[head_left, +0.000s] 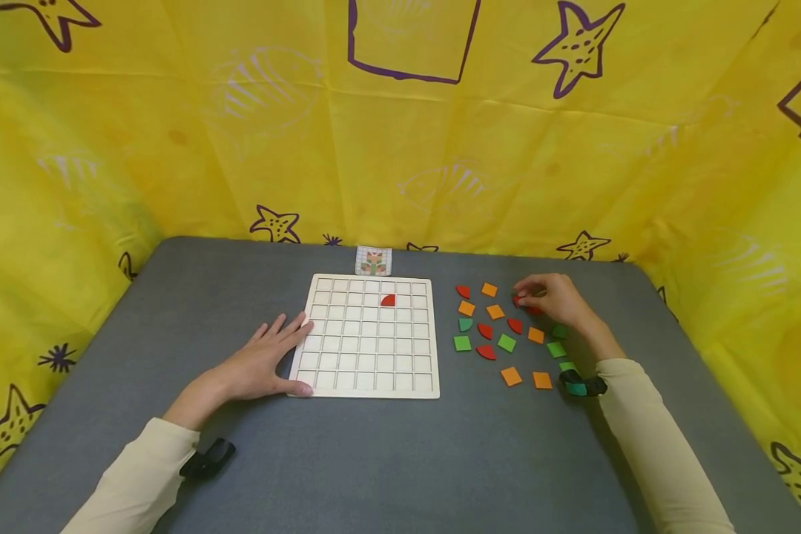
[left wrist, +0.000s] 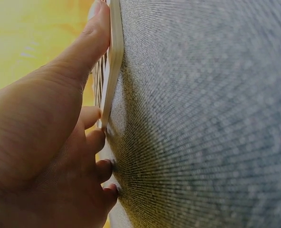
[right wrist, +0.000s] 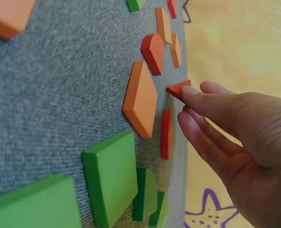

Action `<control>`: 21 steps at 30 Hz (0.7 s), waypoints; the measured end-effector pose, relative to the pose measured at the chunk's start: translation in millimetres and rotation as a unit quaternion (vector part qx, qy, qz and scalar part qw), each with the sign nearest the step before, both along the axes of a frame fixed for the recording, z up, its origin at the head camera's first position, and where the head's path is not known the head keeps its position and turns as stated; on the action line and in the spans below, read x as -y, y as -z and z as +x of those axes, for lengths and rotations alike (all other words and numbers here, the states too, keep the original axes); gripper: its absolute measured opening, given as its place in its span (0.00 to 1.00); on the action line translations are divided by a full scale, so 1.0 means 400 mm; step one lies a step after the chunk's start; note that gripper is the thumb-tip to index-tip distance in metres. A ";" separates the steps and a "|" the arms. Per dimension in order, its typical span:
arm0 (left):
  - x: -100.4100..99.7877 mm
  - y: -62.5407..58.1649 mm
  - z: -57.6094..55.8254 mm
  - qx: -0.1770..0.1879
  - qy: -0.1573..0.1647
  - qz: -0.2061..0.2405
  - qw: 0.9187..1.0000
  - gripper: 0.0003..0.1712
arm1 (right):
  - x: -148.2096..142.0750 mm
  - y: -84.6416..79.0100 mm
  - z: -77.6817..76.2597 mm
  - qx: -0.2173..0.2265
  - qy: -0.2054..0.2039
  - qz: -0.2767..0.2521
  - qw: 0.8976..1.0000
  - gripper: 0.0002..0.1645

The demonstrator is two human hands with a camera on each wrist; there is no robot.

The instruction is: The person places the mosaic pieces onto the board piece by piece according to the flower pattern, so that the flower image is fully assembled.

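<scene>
A pale wooden grid board point(head_left: 367, 395) lies on the grey table, with one red quarter-round tile point(head_left: 389, 300) in a cell of its upper part. My left hand point(head_left: 256, 367) rests at the board's left side, fingers spread, the thumb on the near left corner and the index fingertip on the edge. Among the loose tiles on the right, my right hand point(head_left: 552, 297) pinches a red tile point(right wrist: 178, 89) between thumb and fingers; one pointed corner sticks out. Another red tile point(right wrist: 166, 135) lies just below that hand in the right wrist view.
Between board and right hand lie several orange squares point(head_left: 511, 377), green squares point(head_left: 463, 343), red quarter-rounds point(head_left: 486, 352) and a dark green quarter-round point(head_left: 465, 324). A small pattern card point(head_left: 374, 261) sits behind the board. Yellow printed cloth point(head_left: 400, 133) hangs around the table's back and sides.
</scene>
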State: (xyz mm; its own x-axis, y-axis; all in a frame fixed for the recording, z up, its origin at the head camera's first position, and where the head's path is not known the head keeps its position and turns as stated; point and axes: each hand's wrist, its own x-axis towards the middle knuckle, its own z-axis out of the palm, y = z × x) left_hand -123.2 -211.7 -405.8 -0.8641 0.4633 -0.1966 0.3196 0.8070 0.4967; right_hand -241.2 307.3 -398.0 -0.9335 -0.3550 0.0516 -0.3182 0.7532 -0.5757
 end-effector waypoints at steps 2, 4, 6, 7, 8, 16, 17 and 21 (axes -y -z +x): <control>0.000 0.000 0.000 -0.001 0.001 0.000 1.000 0.66 | 0.002 -0.004 0.003 -0.001 -0.001 -0.002 1.000 0.12; 0.000 0.001 0.000 -0.002 0.002 0.002 1.000 0.66 | 0.005 -0.008 0.004 -0.004 -0.002 -0.002 1.000 0.12; 0.001 0.001 0.000 -0.004 0.003 0.003 1.000 0.66 | 0.010 -0.009 0.003 -0.008 -0.001 -0.001 1.000 0.12; 0.001 0.001 0.000 -0.005 0.004 0.004 1.000 0.66 | 0.014 -0.011 0.003 -0.010 -0.001 -0.003 1.000 0.13; 0.001 0.002 0.000 -0.005 0.004 0.005 1.000 0.66 | 0.017 -0.011 0.002 -0.012 -0.003 -0.004 1.000 0.13; 0.002 0.002 0.001 -0.002 0.001 0.007 1.000 0.66 | 0.057 -0.008 -0.012 -0.016 -0.015 -0.025 0.999 0.13; 0.002 0.002 0.001 -0.002 0.001 0.008 1.000 0.66 | 0.063 -0.007 -0.014 -0.017 -0.016 -0.029 0.999 0.13; 0.002 0.002 0.001 -0.003 0.002 0.008 1.000 0.66 | 0.088 -0.007 -0.017 -0.022 -0.025 -0.039 0.999 0.12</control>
